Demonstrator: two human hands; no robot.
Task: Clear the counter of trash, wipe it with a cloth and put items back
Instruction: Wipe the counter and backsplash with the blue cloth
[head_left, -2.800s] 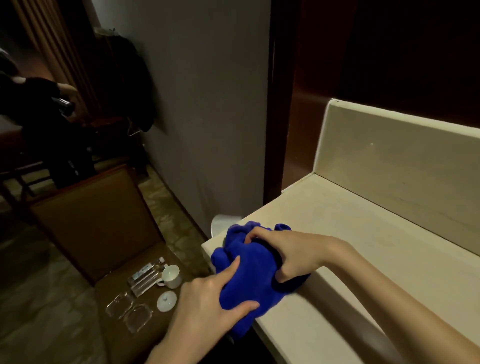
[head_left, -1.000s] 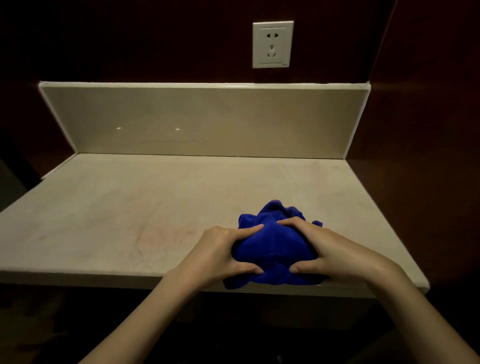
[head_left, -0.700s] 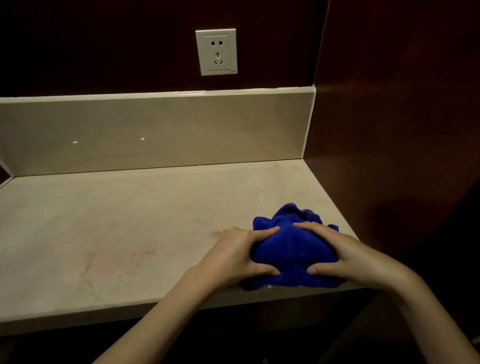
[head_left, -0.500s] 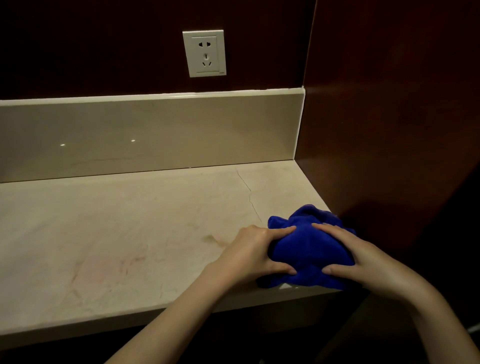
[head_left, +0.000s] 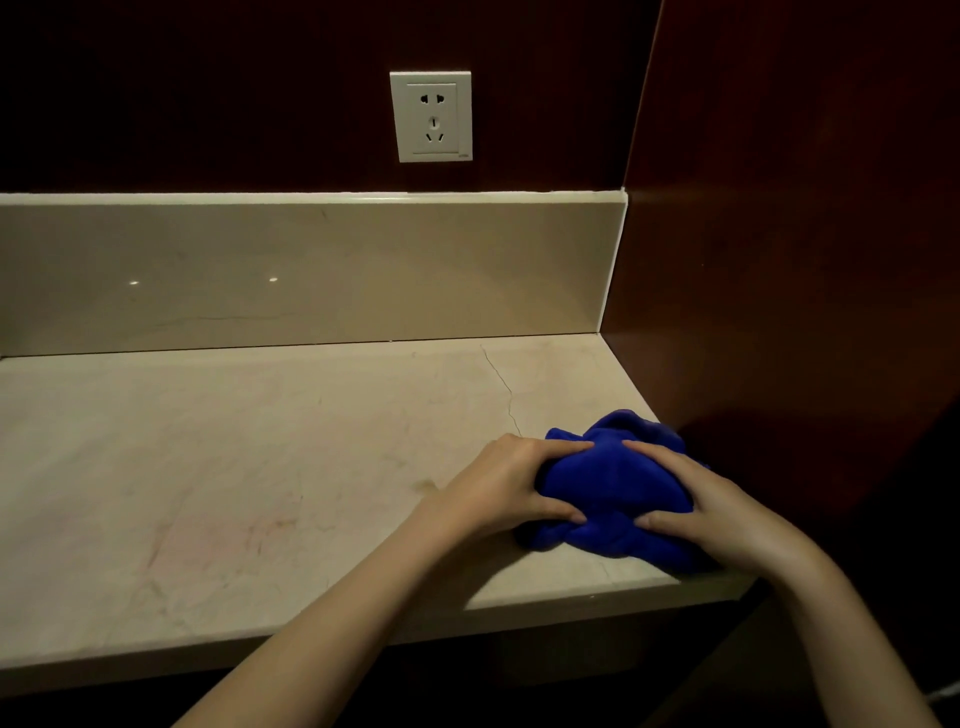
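Cloth (head_left: 613, 488), blue and bunched, lay at the desk's (head_left: 260, 467) front right corner, against the dark side panel (head_left: 779, 312). Left hand (head_left: 506, 491) and right hand (head_left: 701, 506) gripped it from either side. Bare stone stretched leftward toward the backsplash (head_left: 311, 270).

The cloth (head_left: 613, 483) is a deep blue, plush fabric, bunched into a crumpled mound. It lies on the beige stone counter (head_left: 249, 467), at the counter's front right corner, its right edge against the dark side panel.
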